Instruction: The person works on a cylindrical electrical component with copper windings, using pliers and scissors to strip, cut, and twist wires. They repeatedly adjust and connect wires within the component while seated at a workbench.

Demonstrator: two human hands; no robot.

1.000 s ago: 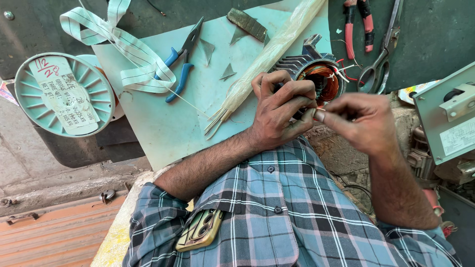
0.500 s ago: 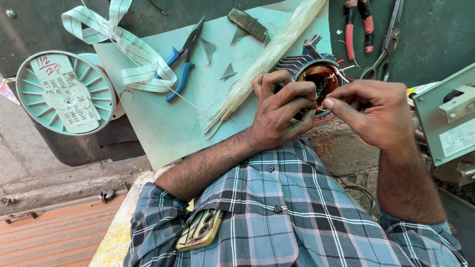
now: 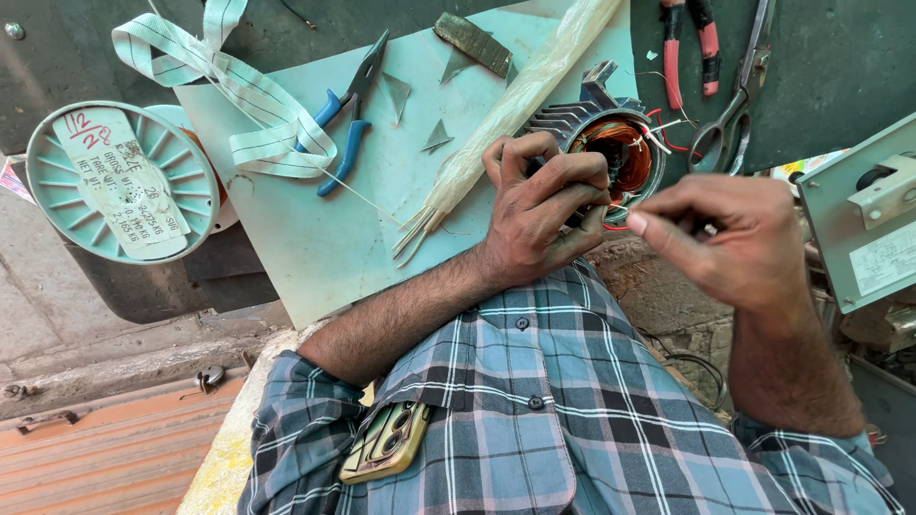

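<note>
On the pale green sheet [image 3: 315, 238], right of centre, your left hand [image 3: 544, 215] grips the motor stator [image 3: 611, 153]; your right hand [image 3: 725, 238] pinches a fine wire. Heavy casing, fragile copper windings: hold the finned shell.

Right hand [image 3: 735, 238] pulled back from motor stator [image 3: 615, 153] (fingertips pinched); left hand [image 3: 544, 210] shifted slightly.

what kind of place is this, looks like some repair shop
Most likely a small motor rewinding or electrical repair bench. The left hand grips a finned motor stator with copper windings, a wire spool sits to the side, and blue-handled pliers and scissors lie nearby.
</note>
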